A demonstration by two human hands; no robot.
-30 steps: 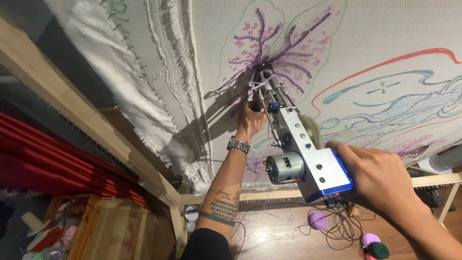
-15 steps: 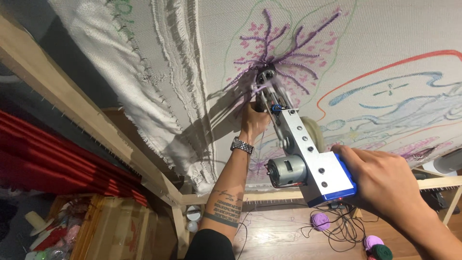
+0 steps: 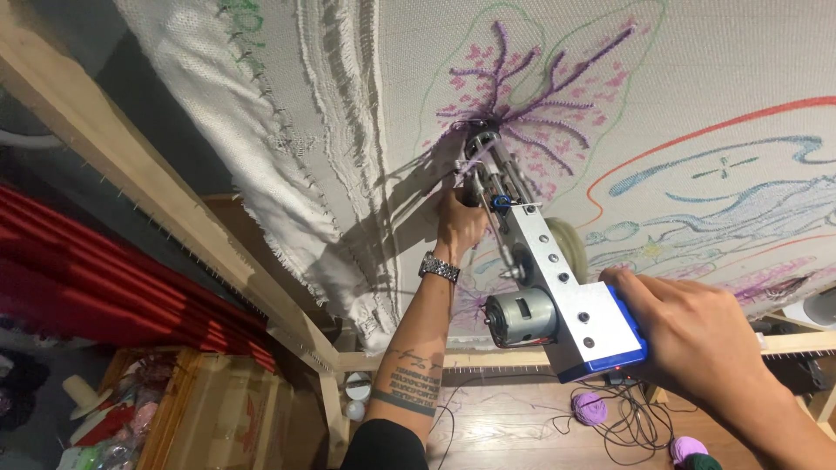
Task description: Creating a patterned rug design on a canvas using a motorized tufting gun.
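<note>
Grip: both of my hands are closed on the tufting gun [image 3: 544,287]; my left hand [image 3: 460,222] wraps the front part near the needle, my right hand [image 3: 697,335] clasps the blue rear end from behind.
Left edge: wooden frame beam [image 3: 131,187] runs diagonally, with red fabric [image 3: 78,270] under it and a wooden crate [image 3: 209,409] lower down.
Gun position: its tip [image 3: 482,144] presses into the stretched white cloth [image 3: 392,78], at the base of the purple branching pattern [image 3: 531,122].
Doing it well: I judge the tip should be kept flat and firmly against the cloth, with the left hand guiding along the drawn line and the right hand pushing evenly, so the loops come out regular.
Risk: if the pressure drops, the yarn may slip out, I think.
Count, hands: two, both mine.
Count, gun: one, with one round motor [image 3: 520,315].
Count, wristwatch: one [image 3: 440,267].
Count, yarn balls on floor: two purple [image 3: 590,406], and one darker ball at the bottom edge, partly cut off.
</note>
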